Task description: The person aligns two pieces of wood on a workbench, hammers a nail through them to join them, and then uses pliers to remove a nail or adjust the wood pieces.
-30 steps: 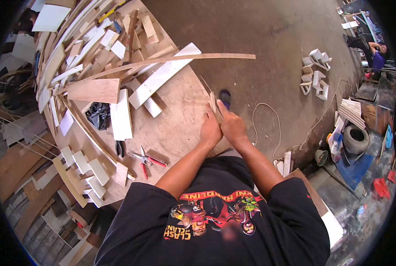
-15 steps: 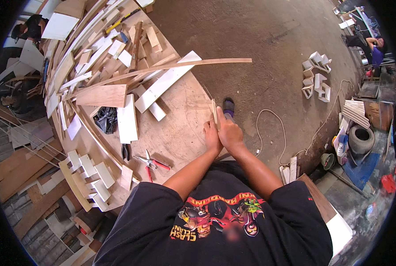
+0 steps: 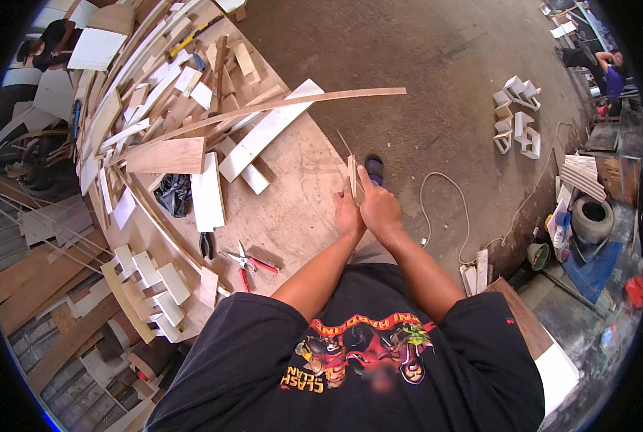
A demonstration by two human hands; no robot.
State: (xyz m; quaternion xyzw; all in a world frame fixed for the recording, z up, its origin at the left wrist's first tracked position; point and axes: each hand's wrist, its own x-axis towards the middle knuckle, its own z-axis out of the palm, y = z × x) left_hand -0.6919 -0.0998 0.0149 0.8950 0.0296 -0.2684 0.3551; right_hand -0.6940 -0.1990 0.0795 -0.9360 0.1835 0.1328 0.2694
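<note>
In front of me, at the table's right edge, my left hand (image 3: 347,214) and my right hand (image 3: 381,210) are close together, both closed around a small light wooden piece (image 3: 351,171). It stands up between them, its lower part hidden by my fingers. A thin sliver (image 3: 344,141) sticks out past its top end; I cannot tell whether it is joined to it. On the table left of my hands lie red-handled pliers (image 3: 246,263) with their jaws apart, and black-handled pliers (image 3: 205,245) farther left.
Wood offcuts and white boards (image 3: 271,129) are heaped on the table (image 3: 292,209), with a long strip (image 3: 336,96) jutting over its edge. A slatted wooden assembly (image 3: 148,291) lies near left. White box frames (image 3: 515,119) and a cord (image 3: 465,209) lie on the floor. Two other people are farther off.
The wooden piece has tipped slightly, and the thin sliver beyond its top now shows more. Both hands stay closed together at nearly the same place. The whole view has shifted slightly.
</note>
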